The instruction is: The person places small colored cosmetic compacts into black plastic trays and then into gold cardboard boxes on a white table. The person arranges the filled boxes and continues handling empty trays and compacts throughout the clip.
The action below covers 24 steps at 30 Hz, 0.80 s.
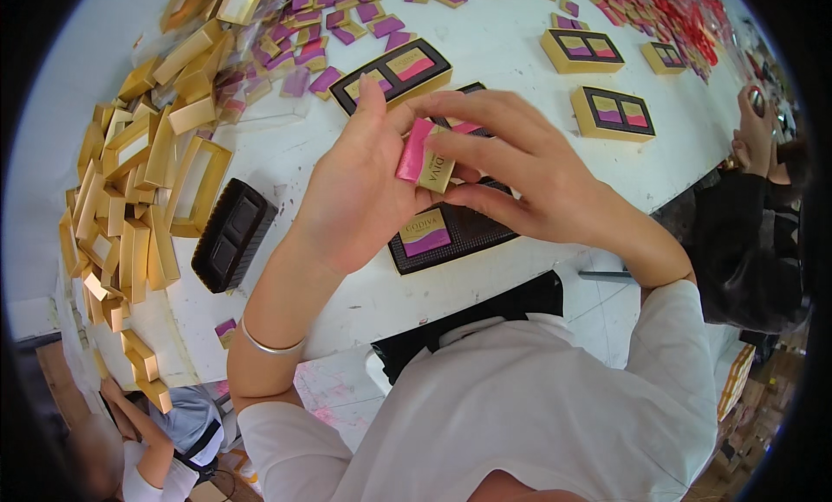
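Observation:
Between my two hands is a small pink-and-gold wrapped packet (426, 158). My left hand (351, 177) has its palm turned up and its thumb raised, with its curled fingers partly hidden behind the packet. From the right, the fingers and thumb of my right hand (542, 168) pinch the packet. Just below them lies a shallow gold box with a black insert (472, 242), which holds a purple-and-gold packet (425, 232). My hands cover part of that box. Beyond them, another gold box (416, 90) with a black insert holds two packets.
Empty gold box sleeves (134, 181) are heaped at the left. Beside them stands a stack of black trays (232, 233). Loose packets (303, 34) spread across the far table; more filled boxes (613, 112) sit at the right. Other people work at left and right.

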### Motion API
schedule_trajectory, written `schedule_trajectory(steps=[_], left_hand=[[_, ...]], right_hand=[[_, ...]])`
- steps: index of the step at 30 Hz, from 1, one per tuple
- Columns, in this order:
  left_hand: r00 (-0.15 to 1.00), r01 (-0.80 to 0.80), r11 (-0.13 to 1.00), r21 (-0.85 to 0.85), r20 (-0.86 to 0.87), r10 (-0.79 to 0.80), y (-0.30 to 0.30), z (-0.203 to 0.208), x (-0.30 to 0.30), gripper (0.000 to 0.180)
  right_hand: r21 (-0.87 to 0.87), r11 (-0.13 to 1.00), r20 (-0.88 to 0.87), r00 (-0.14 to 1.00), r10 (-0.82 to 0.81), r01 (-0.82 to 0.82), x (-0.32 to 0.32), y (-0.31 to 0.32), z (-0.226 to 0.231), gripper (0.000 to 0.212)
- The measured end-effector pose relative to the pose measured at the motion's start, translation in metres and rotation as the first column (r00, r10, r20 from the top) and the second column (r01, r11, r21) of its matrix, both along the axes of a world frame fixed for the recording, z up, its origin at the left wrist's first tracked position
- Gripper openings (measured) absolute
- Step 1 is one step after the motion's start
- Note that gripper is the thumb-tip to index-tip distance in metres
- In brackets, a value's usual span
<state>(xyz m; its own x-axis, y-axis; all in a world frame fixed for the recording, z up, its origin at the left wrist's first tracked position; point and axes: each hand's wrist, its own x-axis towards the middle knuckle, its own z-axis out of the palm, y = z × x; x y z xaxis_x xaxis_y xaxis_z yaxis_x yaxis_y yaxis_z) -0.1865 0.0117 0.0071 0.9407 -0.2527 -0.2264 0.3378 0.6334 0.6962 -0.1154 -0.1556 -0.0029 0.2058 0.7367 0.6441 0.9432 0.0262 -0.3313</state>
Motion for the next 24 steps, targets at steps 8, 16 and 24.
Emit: schedule_trajectory(steps=[8,16,24], left_hand=[[0.992,0.108,0.968,0.227,0.038,-0.120,0.000,-0.002,-0.003,0.046],[0.984,-0.095,0.947,0.305,0.170,0.044,-0.015,0.001,-0.010,0.043],[0.893,-0.309,0.086,0.947,0.320,-0.316,0.010,0.011,-0.055,0.054]], right_hand=[[0.031,0.999,-0.004,1.000,-0.023,0.023,0.004,-0.012,0.000,0.029],[-0.003,0.996,0.111,0.990,-0.091,0.092,-0.009,-0.017,0.011,0.042],[-0.198,0.949,-0.072,0.969,0.234,-0.244,0.004,-0.049,-0.025,0.032]])
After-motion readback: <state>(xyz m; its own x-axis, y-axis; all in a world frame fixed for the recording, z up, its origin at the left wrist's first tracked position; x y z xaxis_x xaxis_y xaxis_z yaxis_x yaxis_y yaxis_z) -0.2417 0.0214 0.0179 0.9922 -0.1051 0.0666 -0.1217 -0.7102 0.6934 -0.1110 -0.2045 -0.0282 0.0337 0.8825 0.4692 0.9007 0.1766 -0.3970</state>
